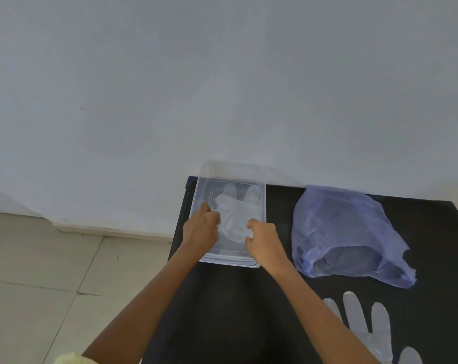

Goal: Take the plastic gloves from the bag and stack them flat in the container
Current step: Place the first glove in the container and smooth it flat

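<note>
Two hands, our left hand and right hand, each grip pinching a glove edge, spread it flat inside the container at frame centre.

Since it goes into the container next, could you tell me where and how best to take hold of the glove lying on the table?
Probably at the cuff end, coming from the near right. The loose glove lies flat on the black table with its fingers pointing away toward the bag, so pinching both cuff corners should lift it unfolded. The cuff itself is out of frame.
</note>
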